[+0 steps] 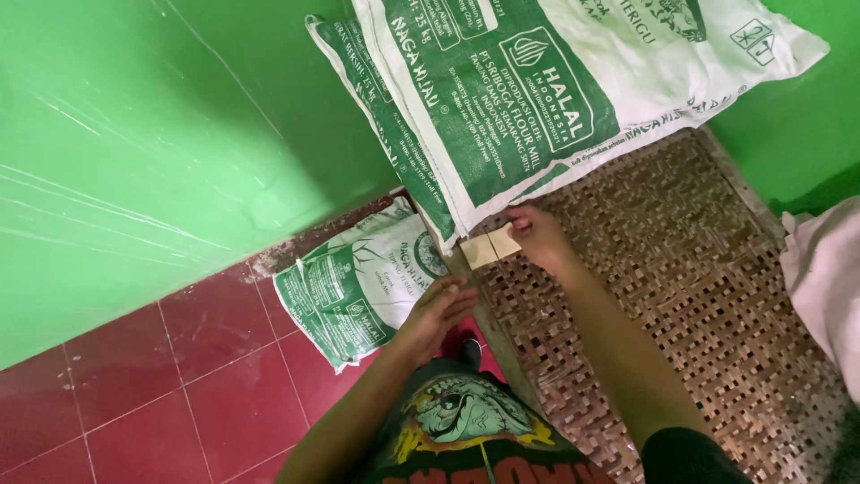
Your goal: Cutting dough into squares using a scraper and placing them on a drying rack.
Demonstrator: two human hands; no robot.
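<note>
A pale paper strip [490, 246], long axis toward the left hand [436, 309], is pinched by the right hand [537, 235]; the left is held loosely spread

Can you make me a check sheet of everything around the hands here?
Surface: woven bamboo mat on a raised platform, beside a red tiled floor.
Job's things: right hand pinches a paper strip at the corner of the big sack.
Clutter: second sack beneath the big one; small sack on the floor; pale cloth at the mat's edge.
Grippers: left hand open, holding nothing, near the small sack.
Cables: nothing seen.
Surroundings: green wall.
</note>
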